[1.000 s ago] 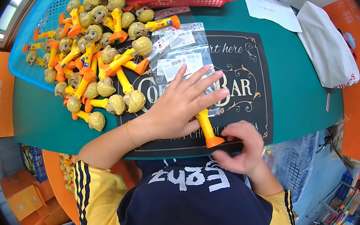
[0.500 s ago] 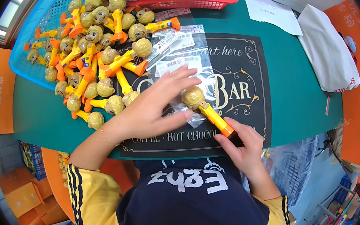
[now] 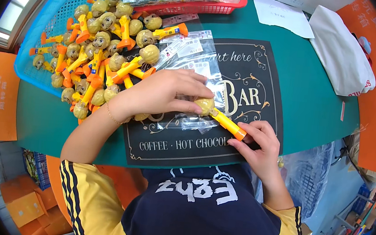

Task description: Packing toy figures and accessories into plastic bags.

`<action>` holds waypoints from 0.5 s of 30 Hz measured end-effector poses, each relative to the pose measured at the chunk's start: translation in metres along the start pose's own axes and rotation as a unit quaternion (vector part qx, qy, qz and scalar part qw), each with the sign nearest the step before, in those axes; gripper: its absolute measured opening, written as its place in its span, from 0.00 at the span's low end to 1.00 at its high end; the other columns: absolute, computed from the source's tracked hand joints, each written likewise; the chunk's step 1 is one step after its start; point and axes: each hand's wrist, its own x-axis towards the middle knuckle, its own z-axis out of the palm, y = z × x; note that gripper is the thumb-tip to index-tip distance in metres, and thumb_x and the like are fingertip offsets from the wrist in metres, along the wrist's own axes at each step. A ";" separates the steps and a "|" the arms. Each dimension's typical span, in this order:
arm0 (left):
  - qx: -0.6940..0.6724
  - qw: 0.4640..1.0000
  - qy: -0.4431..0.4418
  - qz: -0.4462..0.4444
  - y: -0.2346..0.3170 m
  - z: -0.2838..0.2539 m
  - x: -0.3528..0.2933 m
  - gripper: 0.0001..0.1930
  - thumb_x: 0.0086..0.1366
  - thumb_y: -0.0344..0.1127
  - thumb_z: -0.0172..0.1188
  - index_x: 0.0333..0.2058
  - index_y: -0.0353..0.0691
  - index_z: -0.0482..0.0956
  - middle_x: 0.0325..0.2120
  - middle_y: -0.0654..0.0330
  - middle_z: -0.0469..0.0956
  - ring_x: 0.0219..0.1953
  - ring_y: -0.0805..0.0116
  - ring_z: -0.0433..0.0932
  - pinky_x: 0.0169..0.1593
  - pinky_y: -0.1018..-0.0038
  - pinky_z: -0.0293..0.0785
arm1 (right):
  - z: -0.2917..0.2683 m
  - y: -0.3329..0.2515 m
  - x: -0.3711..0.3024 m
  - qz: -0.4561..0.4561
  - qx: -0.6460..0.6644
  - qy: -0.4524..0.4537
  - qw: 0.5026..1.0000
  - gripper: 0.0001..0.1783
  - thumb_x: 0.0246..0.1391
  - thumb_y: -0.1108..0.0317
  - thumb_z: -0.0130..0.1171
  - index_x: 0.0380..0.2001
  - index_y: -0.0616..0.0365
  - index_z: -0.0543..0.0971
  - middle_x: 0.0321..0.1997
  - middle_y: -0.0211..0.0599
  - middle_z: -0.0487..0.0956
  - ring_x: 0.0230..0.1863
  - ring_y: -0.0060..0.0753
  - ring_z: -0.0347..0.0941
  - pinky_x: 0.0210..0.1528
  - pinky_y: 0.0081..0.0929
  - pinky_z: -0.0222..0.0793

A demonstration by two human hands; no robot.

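A yellow candy dispenser (image 3: 227, 123) with a round golden-haired head and an orange base lies slantwise over the black printed mat (image 3: 184, 156). My right hand (image 3: 258, 145) pinches its base between thumb and fingers. Thumb and fingers of my left hand (image 3: 172, 90) close about the left side of its head. Beneath the left hand are clear plastic bags (image 3: 180, 123) with printed labels; the hand hides part of them. Whether the head is inside a bag, I cannot tell. Left of that hand lies a pile of similar dispensers (image 3: 100, 39).
The pile spills from a tilted blue basket (image 3: 31, 62) at the left. A red basket (image 3: 195, 9) at the back holds stacked labelled bags. White paper (image 3: 281, 15) and a white cloth bag (image 3: 337, 50) lie at the right back on the green table (image 3: 312, 117).
My left hand has come down from open, raised fingers onto the dispenser's head. The dispenser and right hand have shifted only slightly. Bags under the left hand have moved a little.
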 end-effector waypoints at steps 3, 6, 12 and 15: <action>-0.099 0.995 0.023 -0.008 -0.002 0.006 0.006 0.14 0.53 0.33 0.71 0.40 0.41 0.86 0.39 0.60 0.85 0.49 0.60 0.80 0.53 0.67 0.75 | -0.003 0.004 -0.003 0.004 0.024 0.006 1.000 0.24 0.40 0.75 0.75 0.45 0.61 0.82 0.38 0.32 0.73 0.30 0.15 0.73 0.32 0.13 0.71; -0.145 0.989 0.020 -0.029 -0.007 0.012 0.013 0.12 0.54 0.32 0.70 0.38 0.40 0.86 0.38 0.60 0.85 0.49 0.60 0.80 0.52 0.67 0.75 | -0.006 0.012 0.000 0.029 0.058 0.000 0.998 0.23 0.41 0.77 0.74 0.44 0.62 0.82 0.40 0.32 0.73 0.32 0.16 0.74 0.34 0.13 0.73; -0.078 0.994 0.070 0.031 0.016 0.031 0.017 0.09 0.55 0.32 0.70 0.36 0.42 0.87 0.38 0.61 0.85 0.48 0.60 0.81 0.55 0.64 0.74 | -0.010 0.008 0.001 0.141 0.224 -0.004 0.964 0.21 0.44 0.82 0.71 0.44 0.67 0.80 0.43 0.35 0.72 0.36 0.19 0.76 0.38 0.13 0.77; -0.056 0.994 0.083 0.036 0.036 0.033 0.024 0.07 0.55 0.32 0.70 0.34 0.46 0.87 0.38 0.64 0.85 0.52 0.59 0.79 0.62 0.56 0.66 | -0.008 0.000 0.002 0.125 0.253 0.007 0.959 0.21 0.44 0.84 0.70 0.44 0.68 0.79 0.43 0.37 0.72 0.37 0.20 0.77 0.38 0.14 0.77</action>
